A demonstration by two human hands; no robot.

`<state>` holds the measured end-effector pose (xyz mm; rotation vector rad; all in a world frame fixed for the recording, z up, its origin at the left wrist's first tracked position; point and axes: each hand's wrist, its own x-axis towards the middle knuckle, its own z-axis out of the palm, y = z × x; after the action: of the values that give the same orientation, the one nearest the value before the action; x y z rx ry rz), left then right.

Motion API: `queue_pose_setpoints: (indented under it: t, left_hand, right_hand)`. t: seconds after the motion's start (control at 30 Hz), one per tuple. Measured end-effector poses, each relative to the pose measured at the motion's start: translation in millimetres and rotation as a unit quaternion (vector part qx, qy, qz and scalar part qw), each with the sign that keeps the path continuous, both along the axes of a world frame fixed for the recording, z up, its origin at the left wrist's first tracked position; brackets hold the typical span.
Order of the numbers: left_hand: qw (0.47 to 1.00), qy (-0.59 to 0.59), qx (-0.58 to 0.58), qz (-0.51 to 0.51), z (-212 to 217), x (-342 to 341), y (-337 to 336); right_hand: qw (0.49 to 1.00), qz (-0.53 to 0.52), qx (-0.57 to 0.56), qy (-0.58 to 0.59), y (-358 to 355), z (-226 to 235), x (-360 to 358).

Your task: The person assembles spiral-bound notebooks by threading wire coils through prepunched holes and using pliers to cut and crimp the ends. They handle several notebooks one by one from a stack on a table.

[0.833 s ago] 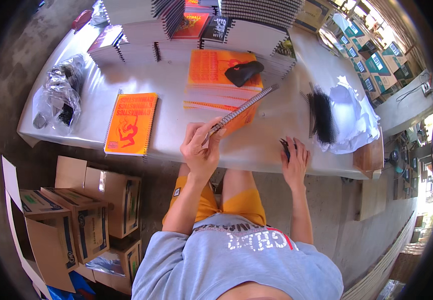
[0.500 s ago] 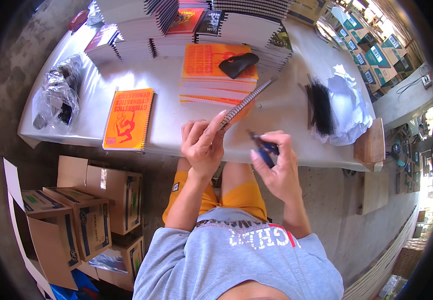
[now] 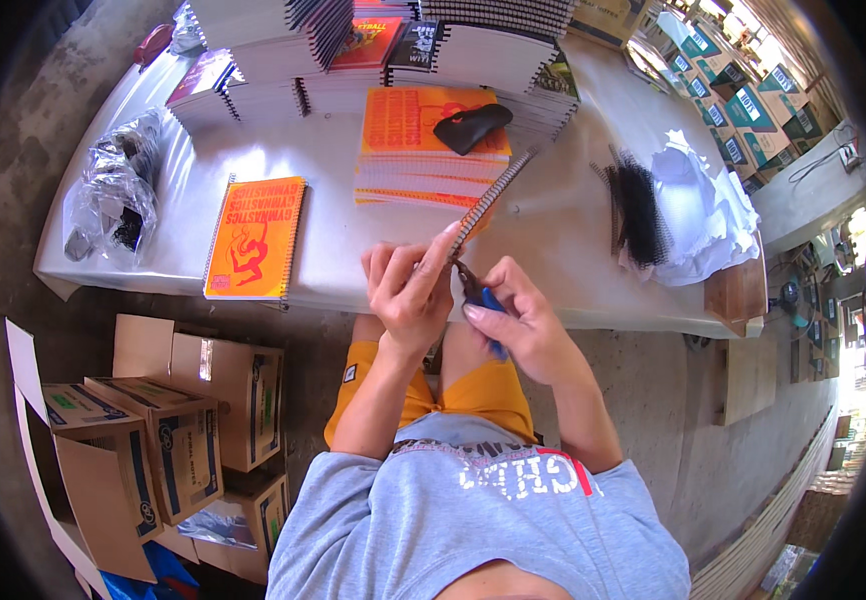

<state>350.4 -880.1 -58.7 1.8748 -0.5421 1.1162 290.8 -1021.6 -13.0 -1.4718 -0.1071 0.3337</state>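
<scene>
An orange notebook (image 3: 256, 237) lies flat on the white table (image 3: 343, 250). The left hand (image 3: 408, 290) pinches the near end of a spiral-bound notebook (image 3: 488, 203), held edge-up and slanting over the table's front edge. The right hand (image 3: 513, 320) grips blue-handled pliers (image 3: 478, 292) at its wire spiral.

notebook (image 3: 255, 238) left on table (image 3: 573, 260), pouch (image 3: 471, 127) atop central stack (image 3: 431, 150)
</scene>
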Motion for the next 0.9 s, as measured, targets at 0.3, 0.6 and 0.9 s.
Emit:
queue_pose_setpoints:
  t: [0.3,0.6,0.9]
  left_hand:
    - [0.983,0.051,-0.175,0.023,-11.7,14.6,28.3]
    - [0.849,0.152,-0.480,-0.160,4.2,8.7,97.2]
    - [0.803,0.023,-0.591,-0.071,16.2,-11.5,184.8]
  right_hand:
    - [0.909,-0.144,-0.332,-0.207,-9.6,-33.6,3.3]
    - [0.717,-0.151,-0.623,-0.273,-61.3,-82.5,51.8]
    - [0.980,0.000,-0.037,-0.197,115.1,-9.7,133.5]
